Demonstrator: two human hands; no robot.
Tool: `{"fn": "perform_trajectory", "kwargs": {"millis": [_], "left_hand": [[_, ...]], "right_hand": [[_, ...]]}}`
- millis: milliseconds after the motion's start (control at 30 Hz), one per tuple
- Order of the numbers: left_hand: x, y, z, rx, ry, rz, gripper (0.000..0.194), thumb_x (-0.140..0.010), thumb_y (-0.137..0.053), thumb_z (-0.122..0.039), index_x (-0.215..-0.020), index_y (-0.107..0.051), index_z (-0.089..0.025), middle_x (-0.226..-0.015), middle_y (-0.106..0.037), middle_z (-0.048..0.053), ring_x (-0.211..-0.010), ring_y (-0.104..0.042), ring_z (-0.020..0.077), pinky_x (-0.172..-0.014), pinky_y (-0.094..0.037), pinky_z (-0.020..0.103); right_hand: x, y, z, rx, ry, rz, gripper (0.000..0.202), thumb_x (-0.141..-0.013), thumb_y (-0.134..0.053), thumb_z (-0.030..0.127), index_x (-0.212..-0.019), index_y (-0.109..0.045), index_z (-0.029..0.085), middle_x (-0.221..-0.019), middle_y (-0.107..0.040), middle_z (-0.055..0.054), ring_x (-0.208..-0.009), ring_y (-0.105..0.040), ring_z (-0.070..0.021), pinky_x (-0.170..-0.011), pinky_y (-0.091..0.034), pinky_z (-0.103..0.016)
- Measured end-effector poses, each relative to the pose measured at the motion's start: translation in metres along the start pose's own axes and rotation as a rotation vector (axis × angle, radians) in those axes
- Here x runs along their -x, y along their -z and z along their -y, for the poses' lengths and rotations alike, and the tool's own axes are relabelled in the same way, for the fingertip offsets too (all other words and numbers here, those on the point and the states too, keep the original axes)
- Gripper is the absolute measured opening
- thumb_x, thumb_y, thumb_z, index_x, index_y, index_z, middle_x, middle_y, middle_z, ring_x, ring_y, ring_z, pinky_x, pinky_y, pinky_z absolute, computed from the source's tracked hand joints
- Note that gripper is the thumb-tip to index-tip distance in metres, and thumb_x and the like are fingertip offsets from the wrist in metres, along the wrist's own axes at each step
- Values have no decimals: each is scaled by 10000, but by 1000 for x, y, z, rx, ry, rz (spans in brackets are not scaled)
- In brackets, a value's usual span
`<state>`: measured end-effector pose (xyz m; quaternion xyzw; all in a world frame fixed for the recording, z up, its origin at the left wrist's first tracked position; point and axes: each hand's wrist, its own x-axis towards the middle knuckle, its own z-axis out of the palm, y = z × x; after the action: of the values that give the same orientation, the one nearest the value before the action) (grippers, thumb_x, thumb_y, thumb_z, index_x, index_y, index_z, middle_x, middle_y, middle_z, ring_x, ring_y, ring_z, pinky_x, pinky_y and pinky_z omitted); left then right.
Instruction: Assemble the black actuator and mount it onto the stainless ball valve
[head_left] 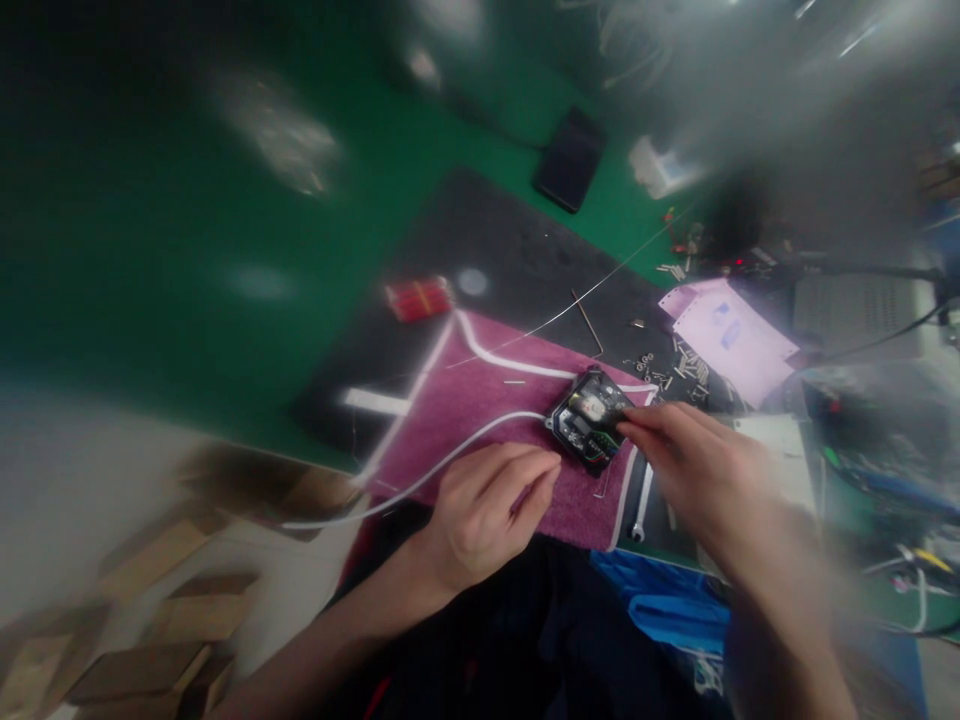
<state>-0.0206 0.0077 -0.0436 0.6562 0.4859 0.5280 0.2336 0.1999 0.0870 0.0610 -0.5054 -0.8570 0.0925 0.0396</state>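
Observation:
A black open housing [589,420] with a circuit board and thin coloured wires lies on the purple cloth [502,350]. White cables run from it to the left. My right hand [686,455] is at its right edge, thumb and fingers pinched together; what they hold, if anything, is too small to name. Left of and below the housing, my left hand [495,510] hovers over the cloth's front edge with its fingers curled together. Whether something small is between those fingertips cannot be made out.
On the dark mat [510,240] lie a hex key [587,322], a wrench [642,505], loose screws [690,365] and a red packet [418,298]. Pink papers [731,335] lie at right, a black phone-like device [570,160] behind. Cardboard boxes [142,670] stand on the floor at lower left.

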Motion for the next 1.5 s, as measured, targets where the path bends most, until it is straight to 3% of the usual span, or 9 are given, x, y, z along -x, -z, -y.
{"fn": "perform_trajectory", "kwargs": {"millis": [400, 600, 767, 933, 1100, 1300, 1500], "left_hand": [[3, 0, 2, -19, -17, 5, 342, -866, -754, -30, -1163, -677, -180, -1035, -777, 24, -929, -733, 151, -897, -598, 297], [3, -2, 2, -20, -5, 10, 329, -875, -746, -47, -1161, -675, -194, -1019, -776, 24, -904, -738, 157, -870, -600, 299], [3, -2, 2, -33, -29, 14, 311, -887, -729, -46, -1154, -675, -196, -1008, -774, 31, -896, -737, 163, -873, -597, 305], [5, -3, 3, -56, -44, 12, 315, -888, -729, -42, -1160, -675, -191, -1005, -771, 38, -917, -738, 163, -887, -598, 292], [6, -3, 3, -102, -42, 31, 265, -914, -708, -74, -1145, -675, -200, -1003, -773, 40, -919, -743, 170, -886, -603, 299], [7, -2, 3, -148, -28, 35, 218, -938, -693, -102, -1131, -683, -203, -1002, -774, 41, -914, -748, 164, -882, -608, 286], [2, -3, 3, -159, -64, 17, 264, -894, -745, -67, -1119, -709, -200, -981, -779, 21, -887, -748, 149, -892, -591, 265]], "right_hand": [[0, 14, -6, 28, 147, 99, 177, -1052, -599, 222, -1213, -662, 259, -1182, -720, -2, -906, -722, -141, -660, -484, -228], [-1, 6, -5, 17, 129, 62, 113, -1052, -596, 252, -1097, -697, 229, -1004, -736, -9, -781, -706, -152, -595, -458, -256], [0, 1, -1, -86, 37, 25, 124, -1027, -654, 261, -1117, -733, 230, -1047, -766, -1, -863, -741, -164, -734, -549, -256], [15, 2, -7, -182, -180, -174, 236, -1004, -687, 336, -1218, -742, 254, -1112, -787, -20, -928, -767, -210, -807, -605, -311], [23, 12, -21, -40, -245, -282, 212, -1021, -640, 375, -1126, -779, 255, -1016, -798, -40, -810, -760, -215, -736, -583, -316], [19, 7, -58, 182, -312, -350, 227, -1016, -633, 369, -1119, -773, 224, -1036, -791, -70, -847, -744, -256, -732, -514, -342], [3, 2, -80, 247, -308, -230, 168, -992, -623, 243, -1016, -782, 192, -978, -759, -85, -864, -666, -260, -724, -449, -348]]}}
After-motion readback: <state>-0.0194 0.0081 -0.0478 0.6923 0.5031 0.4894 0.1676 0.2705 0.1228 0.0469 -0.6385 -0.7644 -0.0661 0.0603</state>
